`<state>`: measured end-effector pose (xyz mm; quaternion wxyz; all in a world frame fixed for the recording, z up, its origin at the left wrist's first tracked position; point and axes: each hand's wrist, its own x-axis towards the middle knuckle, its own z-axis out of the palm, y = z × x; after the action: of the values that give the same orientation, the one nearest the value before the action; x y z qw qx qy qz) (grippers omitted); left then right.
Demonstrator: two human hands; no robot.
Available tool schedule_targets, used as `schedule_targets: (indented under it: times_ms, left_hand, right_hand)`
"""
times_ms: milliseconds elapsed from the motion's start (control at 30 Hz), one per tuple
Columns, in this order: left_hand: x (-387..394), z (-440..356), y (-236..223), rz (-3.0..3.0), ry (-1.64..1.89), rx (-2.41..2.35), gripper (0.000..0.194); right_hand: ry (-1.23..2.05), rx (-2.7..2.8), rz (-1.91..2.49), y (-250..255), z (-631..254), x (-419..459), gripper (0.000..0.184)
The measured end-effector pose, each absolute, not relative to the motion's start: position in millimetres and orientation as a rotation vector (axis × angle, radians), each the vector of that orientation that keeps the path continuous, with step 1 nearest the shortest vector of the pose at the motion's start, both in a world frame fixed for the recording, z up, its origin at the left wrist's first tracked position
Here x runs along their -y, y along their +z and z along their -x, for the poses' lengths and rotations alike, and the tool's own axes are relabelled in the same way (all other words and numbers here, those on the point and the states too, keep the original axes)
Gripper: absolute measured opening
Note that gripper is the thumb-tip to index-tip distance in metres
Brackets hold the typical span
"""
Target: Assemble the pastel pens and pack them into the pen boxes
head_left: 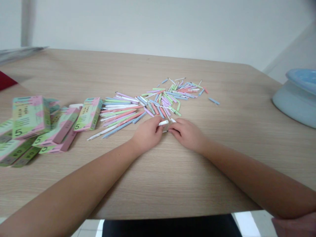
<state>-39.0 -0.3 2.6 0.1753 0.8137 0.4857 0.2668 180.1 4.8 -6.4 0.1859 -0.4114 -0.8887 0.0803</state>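
Note:
My left hand (148,134) is closed on a white pen part (163,122), whose rounded end points right. Just across from it, my right hand (189,134) pinches a short white piece (173,120), which looks like a pen cap. Only a small gap separates the fingertips, and another pale bit between them is too blurred to name. Beyond the hands lies a loose pile of pen caps and thin parts (170,98) in blue, green, purple, red and white. Left of it, long pens (120,113) lie side by side.
Several green-and-pink boxes (31,117) are stacked at the left, with one box (87,113) nearest the pens. A pale blue rounded container (296,98) stands at the right edge. A red object (6,80) is at the far left, and a white wall rises behind the table.

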Motion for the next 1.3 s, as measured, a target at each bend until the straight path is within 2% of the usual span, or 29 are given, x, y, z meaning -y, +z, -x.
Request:
schedule_targets:
  times_ms: [433,733,967,1300]
  left_hand:
    - [4.6,34.7,-1.6,-2.381,0.780,-1.363,0.018]
    - [2.6,35.0,1.3,-2.354,0.795,-1.137,0.023]
    - [-2.0,39.8,6.6,-2.237,0.902,-1.248,0.029]
    - [-4.2,41.0,5.4,-2.227,0.850,-1.257,0.032]
  right_hand:
    - [0.480,2.204,1.068,-2.8,-181.6,0.9,0.012]
    - [0.721,2.026,1.116,-1.2,-182.9,-2.4,0.017]
    - [0.770,1.928,1.134,-1.5,-192.3,0.4,0.013]
    - [0.778,1.967,1.169,-1.0,-191.5,0.5,0.013]
